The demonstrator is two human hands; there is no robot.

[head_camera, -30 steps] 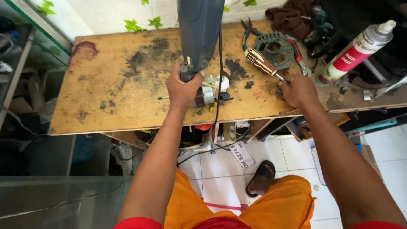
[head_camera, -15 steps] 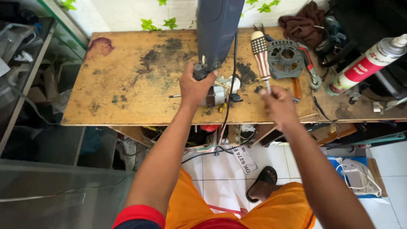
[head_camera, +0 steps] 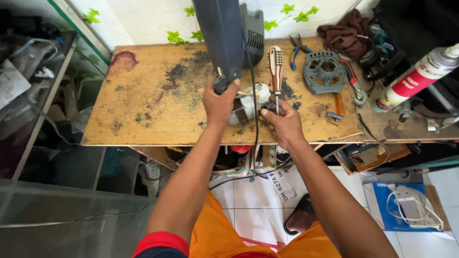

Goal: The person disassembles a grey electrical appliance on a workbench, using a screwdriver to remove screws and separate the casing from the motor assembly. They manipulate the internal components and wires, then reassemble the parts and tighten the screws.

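My left hand (head_camera: 220, 102) grips the lower end of a dark grey power-tool housing (head_camera: 221, 38) that stands upright on the stained wooden workbench (head_camera: 153, 105). Just right of that hand lies a whitish motor part (head_camera: 251, 106), partly hidden by the hand. My right hand (head_camera: 283, 123) holds a screwdriver (head_camera: 275, 67) with a brown-and-cream striped handle; its shaft points down toward the motor part. A black power cord (head_camera: 255, 138) hangs from the tool over the bench's front edge.
A grey round motor end-cover (head_camera: 325, 71), blue-handled pliers (head_camera: 297, 47), a red-handled tool (head_camera: 351, 79), a dark rag (head_camera: 344, 29) and a red-and-white spray can (head_camera: 413, 81) lie at the bench's right. A glass cabinet (head_camera: 43, 157) stands left. White tiled floor lies below.
My right hand has carried the screwdriver from the right side of the bench in to the motor part beside my left hand. The camera has come closer.
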